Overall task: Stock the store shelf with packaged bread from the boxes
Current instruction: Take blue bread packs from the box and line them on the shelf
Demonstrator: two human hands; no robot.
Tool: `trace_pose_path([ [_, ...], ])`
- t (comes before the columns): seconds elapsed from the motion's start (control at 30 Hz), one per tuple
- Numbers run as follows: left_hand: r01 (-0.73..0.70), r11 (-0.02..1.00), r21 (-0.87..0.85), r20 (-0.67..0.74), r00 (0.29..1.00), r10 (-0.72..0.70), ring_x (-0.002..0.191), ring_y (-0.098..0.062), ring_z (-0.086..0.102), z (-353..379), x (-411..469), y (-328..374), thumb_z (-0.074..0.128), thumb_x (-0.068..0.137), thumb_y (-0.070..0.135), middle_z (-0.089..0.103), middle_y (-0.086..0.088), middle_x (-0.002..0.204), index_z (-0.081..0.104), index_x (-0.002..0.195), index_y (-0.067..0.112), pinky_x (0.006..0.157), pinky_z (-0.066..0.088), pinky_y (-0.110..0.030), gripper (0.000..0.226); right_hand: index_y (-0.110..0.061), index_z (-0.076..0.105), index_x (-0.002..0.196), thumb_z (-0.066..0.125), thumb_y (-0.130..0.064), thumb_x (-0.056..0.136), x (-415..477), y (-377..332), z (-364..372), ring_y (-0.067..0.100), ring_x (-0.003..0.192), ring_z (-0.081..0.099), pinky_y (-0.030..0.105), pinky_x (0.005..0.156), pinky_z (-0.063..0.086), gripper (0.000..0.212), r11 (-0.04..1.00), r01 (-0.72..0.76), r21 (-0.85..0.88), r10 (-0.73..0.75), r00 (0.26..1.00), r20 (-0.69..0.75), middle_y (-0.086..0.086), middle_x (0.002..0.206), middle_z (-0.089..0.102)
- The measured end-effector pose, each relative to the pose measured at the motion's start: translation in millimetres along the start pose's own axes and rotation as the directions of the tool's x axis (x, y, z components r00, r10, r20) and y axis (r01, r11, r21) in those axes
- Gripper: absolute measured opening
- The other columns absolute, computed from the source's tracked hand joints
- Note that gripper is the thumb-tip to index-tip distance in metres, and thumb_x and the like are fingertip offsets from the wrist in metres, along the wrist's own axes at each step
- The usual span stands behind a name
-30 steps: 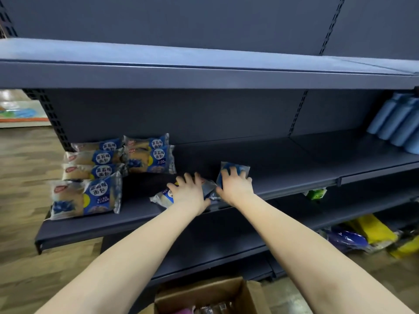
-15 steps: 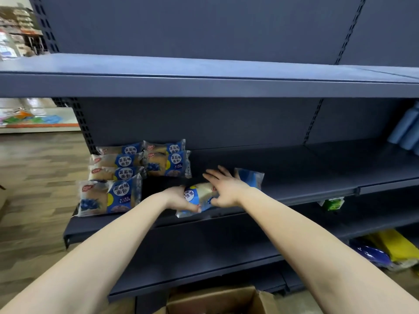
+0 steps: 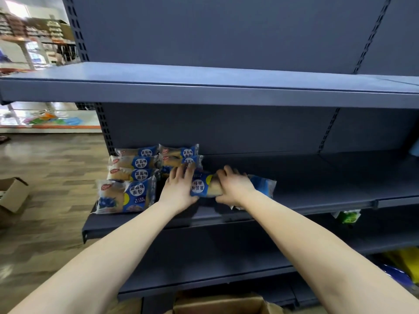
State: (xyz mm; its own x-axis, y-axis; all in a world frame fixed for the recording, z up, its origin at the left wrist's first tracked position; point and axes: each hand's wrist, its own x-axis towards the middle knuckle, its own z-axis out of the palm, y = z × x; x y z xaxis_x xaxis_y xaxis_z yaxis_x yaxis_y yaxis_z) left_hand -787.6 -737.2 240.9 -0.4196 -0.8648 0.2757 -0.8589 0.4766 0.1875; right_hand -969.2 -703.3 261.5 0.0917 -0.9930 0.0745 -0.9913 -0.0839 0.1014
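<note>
Both my hands hold one blue-and-clear bread packet [image 3: 202, 186] just above the dark grey shelf [image 3: 317, 196]. My left hand [image 3: 178, 189] grips its left end. At the packet's right end, my right hand [image 3: 234, 185] has its fingers curled over the top. Another bread packet [image 3: 265, 185] lies on the shelf behind my right hand, partly hidden. Several more bread packets [image 3: 131, 175] stand stacked in rows at the shelf's left end, the nearest one [image 3: 125, 196] upright. An open cardboard box [image 3: 217, 305] sits on the floor below me.
A bare shelf [image 3: 204, 87] overhangs above, and lower shelves run beneath. A green item [image 3: 348, 216] hangs under the shelf edge at right. Yellow and blue bags [image 3: 401, 266] lie at the lower right. A second cardboard box [image 3: 13, 196] sits on the wooden floor at left.
My hands have carried the packet leftward, closer to the stacked packets, and turned it label-up. The camera has shifted so the shelf's left end and the aisle show more.
</note>
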Motion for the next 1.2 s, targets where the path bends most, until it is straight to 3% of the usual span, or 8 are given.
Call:
trace_pose_path([
  [0.13, 0.173, 0.878, -0.447, -0.011, 0.980, -0.199, 0.138, -0.033, 0.027, -2.4, 4.8, 4.6, 0.074, 0.078, 0.042, 0.024, -0.013, 0.151, 0.011, 0.151, 0.011, 0.109, 0.032, -0.042, 0.101, -0.010, 0.038, 0.129, 0.064, -0.048, 0.076, 0.6, -2.3, -6.8, 0.033, 0.113, 0.045, 0.040, 0.085, 0.043, 0.070, 0.973, -0.192, 0.130, 0.212, 0.963, -0.164, 0.010, 0.129, 0.039],
  [0.23, 0.266, 0.552, -0.790, 0.133, 0.954, -0.270, 0.128, -0.020, 0.046, -1.9, 11.0, 12.9, 0.075, 0.076, 0.044, 0.043, 0.000, 0.143, 0.006, 0.150, 0.013, 0.105, 0.039, -0.033, 0.106, -0.009, 0.037, 0.132, 0.061, -0.048, 0.079, -1.8, -9.1, -7.5, 0.036, 0.112, 0.047, 0.041, 0.082, 0.044, 0.069, 0.960, -0.200, 0.197, 0.246, 0.938, -0.243, 0.012, 0.129, 0.041],
  [0.3, 0.312, 0.322, -0.894, 0.197, 0.918, -0.344, 0.125, -0.021, 0.049, -1.9, 15.7, 20.1, 0.077, 0.075, 0.042, 0.047, -0.003, 0.142, 0.001, 0.150, 0.016, 0.106, 0.041, -0.042, 0.111, -0.008, 0.039, 0.132, 0.060, -0.044, 0.081, -7.3, -14.8, -4.1, 0.036, 0.110, 0.048, 0.041, 0.077, 0.045, 0.066, 0.955, -0.167, 0.244, 0.234, 0.933, -0.273, 0.013, 0.129, 0.043],
  [0.43, 0.257, 0.225, -0.940, 0.149, 0.901, -0.408, 0.121, -0.020, 0.053, -7.7, 23.9, 22.2, 0.082, 0.066, 0.031, 0.050, -0.005, 0.138, 0.003, 0.150, 0.022, 0.103, 0.044, -0.044, 0.116, -0.004, 0.042, 0.131, 0.057, -0.043, 0.084, -21.2, -13.6, 5.4, 0.034, 0.110, 0.047, 0.041, 0.080, 0.048, 0.063, 0.937, -0.021, 0.350, 0.121, 0.956, -0.269, 0.015, 0.124, 0.045],
  [0.67, 0.173, 0.590, -0.789, 0.064, 0.978, -0.201, 0.106, -0.015, 0.057, -37.8, 36.0, 14.5, 0.074, 0.077, 0.016, 0.056, 0.001, 0.122, 0.032, 0.143, 0.019, 0.087, 0.045, -0.026, 0.078, -0.013, 0.051, 0.119, 0.070, -0.032, 0.064, -36.5, 10.9, 9.3, 0.033, 0.110, 0.053, 0.045, 0.087, 0.049, 0.061, 0.933, 0.283, -0.221, -0.352, 0.843, -0.406, 0.010, 0.124, 0.058],
  [0.9, 0.033, 0.821, -0.570, 0.208, 0.972, 0.105, 0.103, -0.015, 0.057, -50.4, 24.8, 22.7, 0.071, 0.077, 0.019, 0.054, 0.004, 0.115, 0.031, 0.144, 0.014, 0.074, 0.039, -0.016, 0.077, -0.018, 0.021, 0.151, 0.080, -0.040, 0.063, -30.3, -3.7, -20.0, 0.036, 0.136, 0.034, 0.054, 0.104, 0.034, 0.108, 0.945, 0.261, -0.199, -0.301, 0.931, -0.205, 0.011, 0.153, 0.030],
  [1.0, 0.119, 0.838, -0.533, 0.323, 0.944, 0.071, 0.090, -0.012, 0.060, -36.7, 15.1, 18.9, 0.072, 0.076, 0.023, 0.062, 0.000, 0.108, 0.031, 0.143, 0.016, 0.070, 0.049, -0.020, 0.079, -0.014, 0.016, 0.151, 0.071, -0.031, 0.077, -31.5, -18.3, -12.8, 0.033, 0.125, 0.043, 0.041, 0.090, 0.044, 0.094, 0.956, 0.267, -0.119, -0.271, 0.962, -0.023, 0.013, 0.148, 0.029],
  [1.2, 0.019, 0.979, -0.205, 0.430, 0.900, 0.073, 0.129, -0.022, 0.045, -39.9, -0.2, 0.7, 0.079, 0.070, 0.042, 0.043, -0.003, 0.146, 0.025, 0.149, 0.016, 0.101, 0.039, -0.027, 0.100, -0.008, 0.036, 0.140, 0.071, -0.032, 0.073, -32.5, -13.3, 2.9, 0.032, 0.113, 0.051, 0.039, 0.075, 0.050, 0.079, 0.983, 0.177, -0.041, -0.180, 0.980, -0.085, 0.012, 0.135, 0.039],
])
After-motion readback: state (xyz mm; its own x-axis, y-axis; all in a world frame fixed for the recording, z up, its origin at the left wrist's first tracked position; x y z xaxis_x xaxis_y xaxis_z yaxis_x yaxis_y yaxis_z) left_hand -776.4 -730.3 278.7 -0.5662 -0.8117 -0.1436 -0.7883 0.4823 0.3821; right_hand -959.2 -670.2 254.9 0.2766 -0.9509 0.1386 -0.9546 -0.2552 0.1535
